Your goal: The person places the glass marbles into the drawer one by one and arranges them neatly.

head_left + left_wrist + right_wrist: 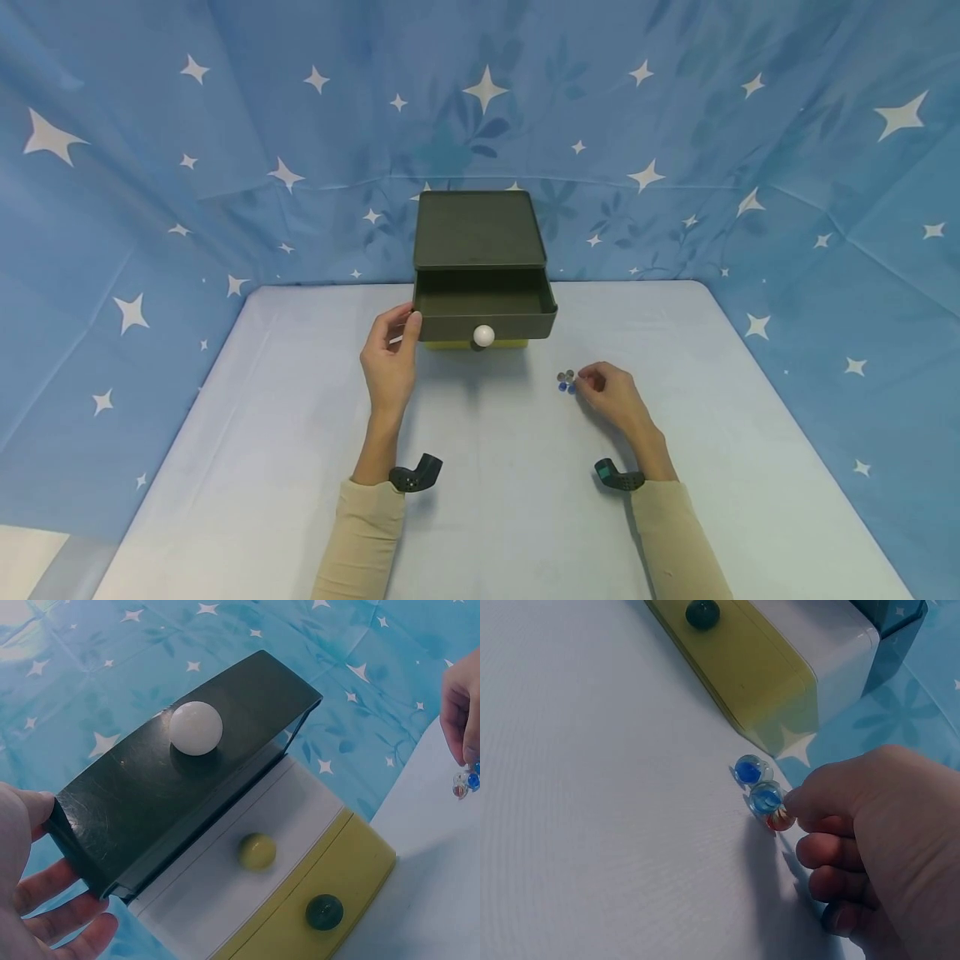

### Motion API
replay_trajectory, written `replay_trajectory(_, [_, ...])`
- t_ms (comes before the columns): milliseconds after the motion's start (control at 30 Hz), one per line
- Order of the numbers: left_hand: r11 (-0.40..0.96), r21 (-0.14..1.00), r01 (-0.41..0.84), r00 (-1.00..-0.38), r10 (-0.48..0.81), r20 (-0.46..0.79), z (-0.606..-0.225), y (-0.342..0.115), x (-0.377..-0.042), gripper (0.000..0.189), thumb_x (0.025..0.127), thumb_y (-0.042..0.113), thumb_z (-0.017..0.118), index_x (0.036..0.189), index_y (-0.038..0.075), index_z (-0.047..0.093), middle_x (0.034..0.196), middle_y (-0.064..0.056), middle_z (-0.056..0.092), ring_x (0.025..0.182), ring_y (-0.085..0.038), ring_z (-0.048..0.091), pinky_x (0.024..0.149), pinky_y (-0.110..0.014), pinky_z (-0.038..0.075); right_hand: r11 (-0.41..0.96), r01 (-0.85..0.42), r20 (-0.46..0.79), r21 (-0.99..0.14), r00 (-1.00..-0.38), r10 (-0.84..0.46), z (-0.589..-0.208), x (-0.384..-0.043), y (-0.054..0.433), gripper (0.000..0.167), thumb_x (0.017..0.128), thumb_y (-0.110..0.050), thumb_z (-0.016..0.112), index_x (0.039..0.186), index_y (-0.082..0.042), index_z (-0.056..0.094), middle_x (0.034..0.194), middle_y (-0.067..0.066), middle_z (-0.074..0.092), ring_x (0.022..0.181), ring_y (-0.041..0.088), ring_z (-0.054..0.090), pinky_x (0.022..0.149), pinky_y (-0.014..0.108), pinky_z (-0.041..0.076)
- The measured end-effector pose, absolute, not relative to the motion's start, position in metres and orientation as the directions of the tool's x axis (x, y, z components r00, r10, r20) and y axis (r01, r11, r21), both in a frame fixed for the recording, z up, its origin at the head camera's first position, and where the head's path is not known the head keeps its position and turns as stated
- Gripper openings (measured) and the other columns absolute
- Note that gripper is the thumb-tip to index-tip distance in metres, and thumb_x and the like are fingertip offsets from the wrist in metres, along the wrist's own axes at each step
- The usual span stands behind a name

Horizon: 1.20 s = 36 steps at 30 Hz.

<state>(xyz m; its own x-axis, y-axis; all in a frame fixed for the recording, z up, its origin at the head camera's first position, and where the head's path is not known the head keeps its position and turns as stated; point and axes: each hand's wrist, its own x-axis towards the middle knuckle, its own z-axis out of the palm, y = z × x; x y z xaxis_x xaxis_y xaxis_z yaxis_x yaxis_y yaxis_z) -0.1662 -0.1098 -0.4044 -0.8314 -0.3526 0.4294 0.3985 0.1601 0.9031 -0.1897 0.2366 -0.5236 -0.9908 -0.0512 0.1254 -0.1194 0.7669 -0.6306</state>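
Note:
My left hand (390, 367) grips the left front corner of a dark green drawer (487, 327), thumb on its front and fingers at its side. The drawer is pulled out at the top of a small chest and has a white round knob (196, 728). My right hand (611, 393) is down at a small cluster of glass marbles (562, 387) on the table, to the right of the chest. In the right wrist view, a fingertip meets a blue marble (766, 797) and a reddish marble (781, 820); whether it pinches one is hidden. Another blue marble (748, 770) lies beside them.
Under the dark drawer, the chest has a white drawer (202, 900) with a yellow knob (257, 851) and a yellow drawer (360, 877) with a green knob (325, 912). A blue star-patterned curtain (330, 133) hangs behind the white table (480, 500).

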Motion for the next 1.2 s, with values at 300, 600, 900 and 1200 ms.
replay_trajectory(300, [0.166,0.901,0.401,-0.83,-0.351,0.434,-0.4047,-0.11,-0.1659,0.028,0.097,0.012,0.066,0.12,-0.003,0.067,0.112,-0.024,0.068,0.095,-0.004,0.061,0.08,-0.017,0.051,0.782,-0.101,0.091,-0.616,-0.994,-0.057,-0.5238,-0.1877,0.2361,0.019,0.092,-0.019,0.067,0.104,-0.005,0.071,0.091,0.008,0.069,0.086,0.021,0.063,0.078,0.035,0.051])
replay_trajectory(600, [0.162,0.905,0.392,-0.835,-0.351,0.424,-0.4064,-0.1103,-0.1665,0.027,0.097,0.013,0.066,0.12,-0.002,0.067,0.112,-0.023,0.069,0.094,-0.005,0.061,0.08,-0.023,0.052,0.794,-0.093,0.056,-0.601,-0.996,-0.074,-0.5218,-0.186,0.2364,0.022,0.092,-0.021,0.066,0.104,-0.004,0.071,0.09,0.007,0.069,0.085,0.02,0.062,0.077,0.035,0.05])
replay_trajectory(900, [0.161,0.906,0.392,-0.835,-0.351,0.424,-0.4071,-0.1103,-0.1668,0.028,0.097,0.014,0.066,0.12,-0.002,0.067,0.112,-0.022,0.069,0.095,-0.005,0.062,0.081,-0.026,0.052,0.8,-0.081,0.031,-0.595,-0.996,-0.078,-0.5221,-0.1887,0.2372,0.022,0.092,-0.021,0.067,0.104,-0.004,0.071,0.089,0.007,0.068,0.084,0.021,0.061,0.077,0.035,0.05])
replay_trajectory(1200, [0.163,0.905,0.394,-0.835,-0.349,0.426,-0.4061,-0.1103,-0.1668,0.028,0.097,0.014,0.066,0.121,-0.001,0.067,0.112,-0.022,0.068,0.095,-0.004,0.061,0.08,-0.017,0.05,0.794,-0.099,0.067,-0.6,-0.995,-0.074,-0.5171,-0.1883,0.2386,0.022,0.092,-0.02,0.067,0.105,-0.004,0.071,0.09,0.007,0.069,0.083,0.02,0.061,0.075,0.033,0.05])
